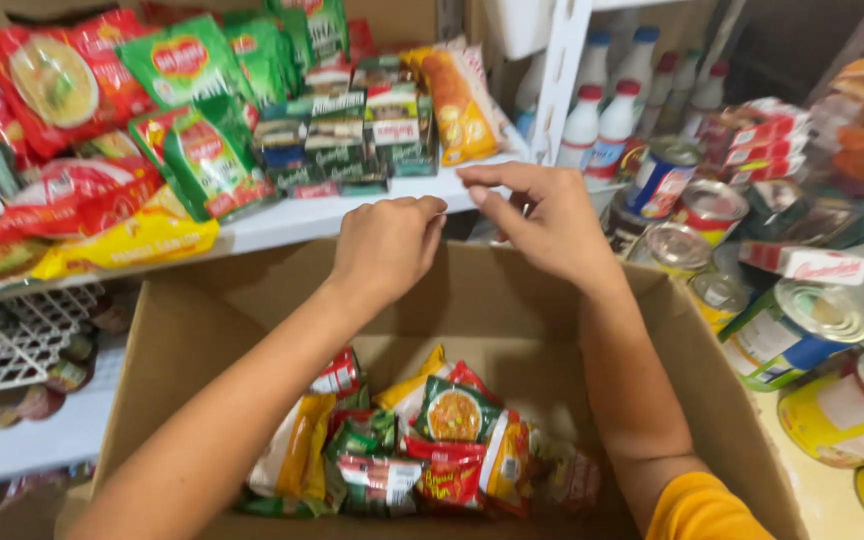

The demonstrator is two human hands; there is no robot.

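Observation:
My left hand [388, 246] is curled into a loose fist above the far edge of an open cardboard box [712, 400], close to the white shelf's [282, 226] front edge. My right hand [542, 220] hovers beside it, fingers pinched together, with nothing visible in them. The fingertips of the two hands nearly meet. Inside the box lie several small food packets [432, 440] in red, green and yellow. Just beyond the hands, small dark green packets [347, 140] stand in a row on the shelf.
Red, green and yellow pouches [102, 130] crowd the shelf's left part. White bottles with red caps [602, 120] stand behind a white post. Several tin cans [802, 330] lie stacked at the right. A white wire rack [12, 335] sits at lower left.

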